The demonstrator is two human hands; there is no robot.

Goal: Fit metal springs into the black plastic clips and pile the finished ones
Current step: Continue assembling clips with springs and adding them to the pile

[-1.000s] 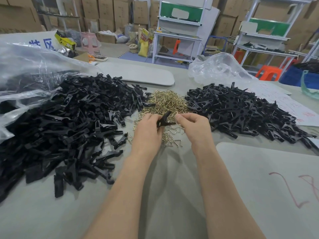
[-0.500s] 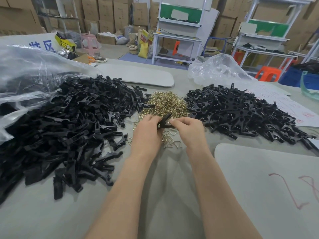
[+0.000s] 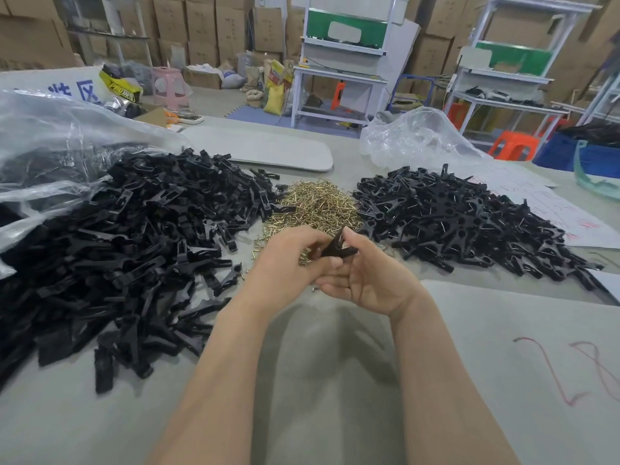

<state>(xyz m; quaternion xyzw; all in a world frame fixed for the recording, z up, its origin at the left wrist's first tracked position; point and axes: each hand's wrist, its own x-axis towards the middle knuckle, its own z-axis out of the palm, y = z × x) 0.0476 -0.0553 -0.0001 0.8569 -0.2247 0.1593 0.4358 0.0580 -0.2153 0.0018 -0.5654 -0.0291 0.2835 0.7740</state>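
- Pinching the black clip [image 3: 336,247] from both sides, the two hands hold it just over the near edge of the spring pile [image 3: 315,203]. Its long axis runs from roughly 7 o'clock up to 1 o'clock, with the forked end pointing away from the person.
- The left hand [image 3: 288,263] has its fingers curled round the clip's 7 o'clock end. The right hand [image 3: 369,280] lies palm-up, with its thumb against the upper arm of the clip and its other fingers loosely bent beneath. Whether a spring is seated cannot be told.
- From the grip, the finished pile [image 3: 463,223] lies at 2 o'clock on the table [image 3: 318,364], on the right hand's side. The unfitted pile [image 3: 134,246] lies at 9 o'clock, on the left hand's side. If this clip is done, the toss looks like the right hand's job.
- Compared with half a second ago, the right hand has rolled from knuckles-up to palm-up. The clip sits a little lower and further right between the hands, and both piles look unchanged.
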